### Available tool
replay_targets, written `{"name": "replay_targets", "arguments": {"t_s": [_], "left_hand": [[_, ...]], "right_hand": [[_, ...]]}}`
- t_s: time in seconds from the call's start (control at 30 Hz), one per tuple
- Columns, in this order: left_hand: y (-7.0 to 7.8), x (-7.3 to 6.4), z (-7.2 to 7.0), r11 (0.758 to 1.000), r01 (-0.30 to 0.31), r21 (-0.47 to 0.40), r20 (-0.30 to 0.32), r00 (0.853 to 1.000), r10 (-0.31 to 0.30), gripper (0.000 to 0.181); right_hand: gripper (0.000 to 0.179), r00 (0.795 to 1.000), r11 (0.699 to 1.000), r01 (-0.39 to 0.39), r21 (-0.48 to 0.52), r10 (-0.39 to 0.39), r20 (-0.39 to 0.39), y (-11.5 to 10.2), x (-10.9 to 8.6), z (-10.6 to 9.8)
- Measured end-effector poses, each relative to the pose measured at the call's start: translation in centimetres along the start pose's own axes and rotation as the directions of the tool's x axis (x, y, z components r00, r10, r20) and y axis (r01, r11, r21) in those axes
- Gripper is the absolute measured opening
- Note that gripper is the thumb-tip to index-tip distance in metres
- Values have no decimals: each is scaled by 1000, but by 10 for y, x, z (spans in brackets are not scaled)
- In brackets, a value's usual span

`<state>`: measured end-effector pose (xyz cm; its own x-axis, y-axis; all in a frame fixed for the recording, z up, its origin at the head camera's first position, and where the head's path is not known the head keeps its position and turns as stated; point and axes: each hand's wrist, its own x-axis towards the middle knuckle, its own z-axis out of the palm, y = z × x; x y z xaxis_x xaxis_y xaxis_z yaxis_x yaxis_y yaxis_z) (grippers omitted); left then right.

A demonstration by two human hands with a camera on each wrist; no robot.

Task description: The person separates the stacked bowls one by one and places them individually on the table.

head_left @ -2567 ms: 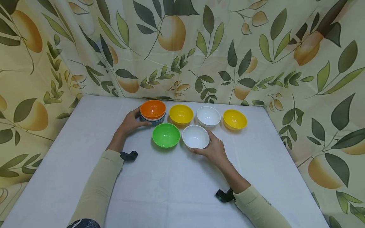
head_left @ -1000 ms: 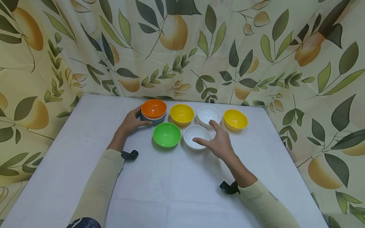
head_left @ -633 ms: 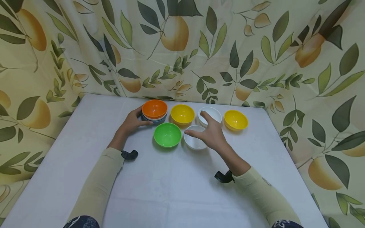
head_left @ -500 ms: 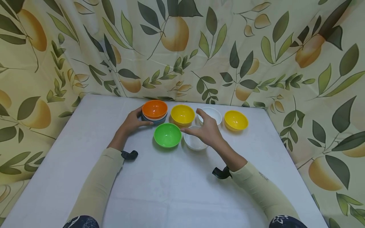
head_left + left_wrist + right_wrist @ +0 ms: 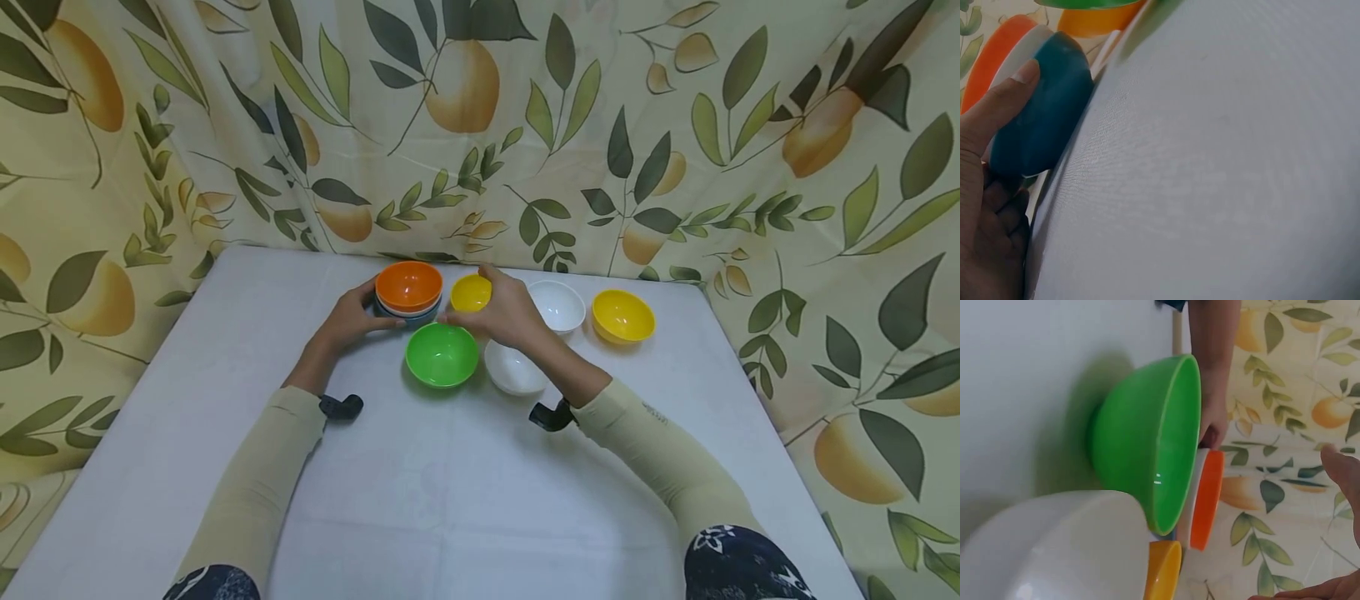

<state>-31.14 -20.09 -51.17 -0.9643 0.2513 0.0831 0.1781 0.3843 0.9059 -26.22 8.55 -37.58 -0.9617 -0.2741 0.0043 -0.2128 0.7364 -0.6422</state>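
Observation:
My left hand (image 5: 348,318) holds a nested stack of bowls at the table's back: an orange bowl (image 5: 408,286) on top, a white one, then a blue bowl (image 5: 1054,106). In the left wrist view its thumb lies against the blue bowl, with the other fingers around the far side. My right hand (image 5: 506,312), thumb and fingers spread apart, hovers over a yellow bowl (image 5: 469,293) just right of the stack and partly covers it. Nothing lies between its fingers in the right wrist view. A green bowl (image 5: 441,356) stands in front of the stack.
A white bowl (image 5: 512,369), partly behind my right forearm, stands beside the green one. Further right in the back row are another white bowl (image 5: 558,306) and another yellow bowl (image 5: 622,317). White cloth covers the table (image 5: 420,500); a patterned curtain (image 5: 540,192) hangs behind.
My right hand let go of the front white bowl, rose, and moved left and back to the yellow bowl. The left hand keeps its hold on the stack.

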Motion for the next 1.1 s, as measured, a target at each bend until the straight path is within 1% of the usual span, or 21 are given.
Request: {"name": "replay_targets", "arguments": {"t_s": [0.17, 0.3, 0.43, 0.6, 0.73, 0.8, 0.93, 1.0, 1.1], "left_hand": [[0, 0, -1, 1000, 3, 29, -3, 1000, -3, 104], [0, -2, -1, 998, 13, 59, -9, 1000, -12, 105], [-1, -2, -2, 997, 18, 75, -2, 1000, -18, 105], [-1, -1, -3, 996, 9, 92, 3, 1000, -9, 105], [-1, 0, -4, 995, 11, 103, 14, 1000, -13, 104], [-1, -1, -4, 995, 9, 104, 17, 1000, -11, 102], [-2, -1, -4, 995, 1, 104, 11, 1000, -2, 100], [-3, 1, -5, 994, 3, 108, 8, 1000, -4, 101], [-3, 2, -6, 993, 9, 115, 4, 1000, -10, 103]], "right_hand": [[113, 1000, 997, -5, -79, 7, 24, -11, 20, 5], [114, 999, 994, -2, -109, 7, 45, -17, 34, 10], [115, 996, 990, -11, -139, 22, 82, -20, 46, 16], [115, 994, 993, -10, -120, 22, 103, -23, 61, 23], [108, 992, 993, -20, -120, 35, 123, -21, 72, 32], [99, 990, 989, -27, -143, 47, 136, -22, 77, 37], [81, 986, 979, -14, -205, 48, 161, -25, 83, 45], [77, 984, 975, -4, -224, 44, 172, -27, 86, 47], [80, 981, 969, -1, -245, 49, 190, -29, 92, 51]]}}
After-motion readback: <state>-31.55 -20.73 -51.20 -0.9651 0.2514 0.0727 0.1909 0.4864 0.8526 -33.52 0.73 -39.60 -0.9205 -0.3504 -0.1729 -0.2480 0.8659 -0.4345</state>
